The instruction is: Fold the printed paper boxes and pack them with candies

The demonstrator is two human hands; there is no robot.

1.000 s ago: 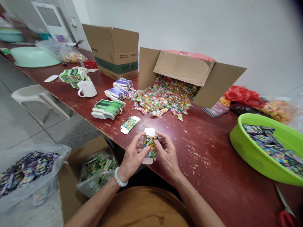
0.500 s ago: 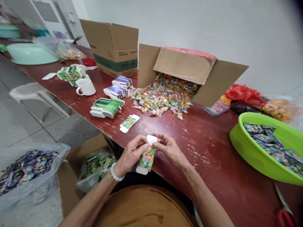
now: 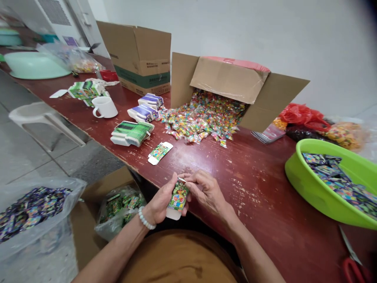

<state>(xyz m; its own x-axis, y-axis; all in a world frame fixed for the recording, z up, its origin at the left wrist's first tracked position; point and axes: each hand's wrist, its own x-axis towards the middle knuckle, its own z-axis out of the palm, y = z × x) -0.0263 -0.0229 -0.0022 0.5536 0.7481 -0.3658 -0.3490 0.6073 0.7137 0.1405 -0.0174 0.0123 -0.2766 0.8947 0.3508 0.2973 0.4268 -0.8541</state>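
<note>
As viewed from above, found small printed carton (image 3: 177,195) at 6 o'clock, over the near edge of the table (image 3: 259,204), clamped upright in left hand (image 3: 159,204), white bottom flap showing below. Found right hand (image 3: 206,190) pinched shut on the top flap, pressing it into the mouth. Recommend bracing the front panel with the left thumb, tucking the tab squarely, sparing the corners. Noted flat carton blank (image 3: 160,152) at 11 o'clock, sweets pile (image 3: 200,124) at 12, green basin (image 3: 297,184) at 3.

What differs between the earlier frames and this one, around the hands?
The small box has moved lower, nearer the body. Its white top flap, upright half a second ago, is folded down under the right hand; the left hand keeps its grip. The flat carton, sweets pile and green basin stayed put.
</note>
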